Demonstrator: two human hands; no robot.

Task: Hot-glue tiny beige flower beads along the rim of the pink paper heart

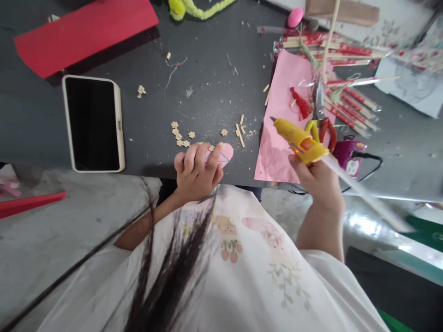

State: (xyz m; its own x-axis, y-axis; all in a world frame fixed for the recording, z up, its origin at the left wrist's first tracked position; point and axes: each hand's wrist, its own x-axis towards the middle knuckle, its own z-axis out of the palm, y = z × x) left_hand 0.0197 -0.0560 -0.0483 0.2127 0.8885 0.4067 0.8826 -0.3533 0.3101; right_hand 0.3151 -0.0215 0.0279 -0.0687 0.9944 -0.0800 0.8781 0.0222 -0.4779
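My left hand (195, 170) rests at the near edge of the dark table (207, 69), its fingers curled down onto a small pink paper shape (224, 153). My right hand (316, 177) is closed round the grip of a yellow hot glue gun (300, 139), held above the table edge with its nozzle pointing left and a clear glue stick sticking out behind. Several small wooden flower pieces (180, 136) and short wooden stick bits (239, 131) lie just beyond my left hand.
A pink paper sheet (280, 115) lies under the glue gun, with a red tassel (301, 105), scissors (323, 124) and wrapped chopsticks (349, 108) on it. A phone (93, 123), red paper (83, 32) and yellow braided cord (194, 8) lie further back.
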